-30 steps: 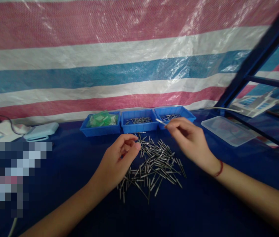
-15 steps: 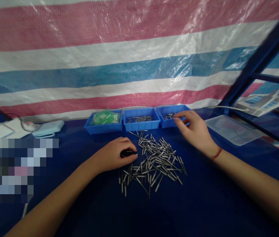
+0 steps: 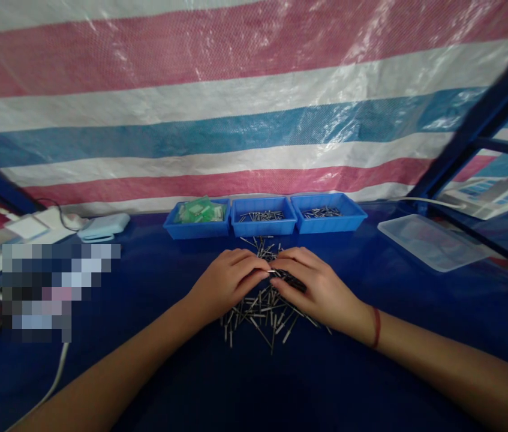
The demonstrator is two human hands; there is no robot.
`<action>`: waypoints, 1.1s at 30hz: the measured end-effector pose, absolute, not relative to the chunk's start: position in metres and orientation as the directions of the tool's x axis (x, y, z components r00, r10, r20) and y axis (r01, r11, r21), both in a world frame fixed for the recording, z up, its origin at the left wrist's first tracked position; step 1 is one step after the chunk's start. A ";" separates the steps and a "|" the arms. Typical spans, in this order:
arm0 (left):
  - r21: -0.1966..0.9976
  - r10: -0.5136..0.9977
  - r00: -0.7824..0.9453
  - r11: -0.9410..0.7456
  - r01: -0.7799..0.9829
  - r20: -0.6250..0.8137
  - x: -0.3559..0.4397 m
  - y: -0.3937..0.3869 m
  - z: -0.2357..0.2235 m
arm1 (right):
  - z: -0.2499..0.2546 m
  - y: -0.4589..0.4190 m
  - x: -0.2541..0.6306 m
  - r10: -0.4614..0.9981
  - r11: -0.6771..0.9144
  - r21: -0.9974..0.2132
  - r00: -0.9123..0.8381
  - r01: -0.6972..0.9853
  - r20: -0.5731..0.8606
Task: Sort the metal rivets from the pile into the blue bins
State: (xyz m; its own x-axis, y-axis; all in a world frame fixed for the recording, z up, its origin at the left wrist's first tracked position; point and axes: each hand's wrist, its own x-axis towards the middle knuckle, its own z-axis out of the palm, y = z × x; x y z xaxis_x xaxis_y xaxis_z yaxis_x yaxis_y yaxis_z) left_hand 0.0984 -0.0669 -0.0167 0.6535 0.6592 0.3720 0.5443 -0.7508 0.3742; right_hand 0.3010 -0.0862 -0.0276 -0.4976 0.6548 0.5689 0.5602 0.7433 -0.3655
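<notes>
A loose pile of silver blind rivets [image 3: 258,312] lies on the dark blue tabletop, partly covered by my hands. Over the pile, my left hand [image 3: 231,279] pinches one rivet, whose pale end [image 3: 271,271] pokes out between thumb and forefinger. Facing it, my right hand [image 3: 316,285] is bent above the pile with thumb and fingers apart, its fingertips right beside that rivet. I see nothing held in it. Behind the pile stand a middle blue bin [image 3: 264,228] and a right blue bin [image 3: 330,224], both with rivets inside.
The left blue bin [image 3: 197,231] contains green packets [image 3: 200,210]. A clear plastic lid [image 3: 429,240] lies at the right. Light blue case [image 3: 105,226], white cables and a blurred-out patch are at the left. A striped sheet [image 3: 236,138] hangs behind; blue frame bars flank the table.
My right hand has come from the right bin back to the pile, meeting my left hand. The left hand has shifted slightly right and its rivet now shows at the fingertips.
</notes>
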 end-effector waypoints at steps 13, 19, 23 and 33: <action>0.757 0.859 0.349 -0.500 0.420 0.374 0.114 -0.083 -0.024 | -0.026 -0.095 0.294 0.664 0.744 -0.426 -0.493 0.515 0.563; 0.777 0.870 0.357 -0.474 0.415 0.340 0.113 -0.083 -0.024 | -0.026 -0.095 0.294 0.672 0.737 -0.442 -0.483 0.512 0.562; 0.792 0.874 0.360 -0.460 0.401 0.325 0.114 -0.082 -0.024 | -0.026 -0.094 0.294 0.677 0.732 -0.452 -0.475 0.509 0.562; 0.776 0.858 0.369 -0.493 0.394 0.357 0.114 -0.081 -0.025 | -0.028 -0.092 0.293 0.701 0.706 -0.491 -0.408 0.510 0.585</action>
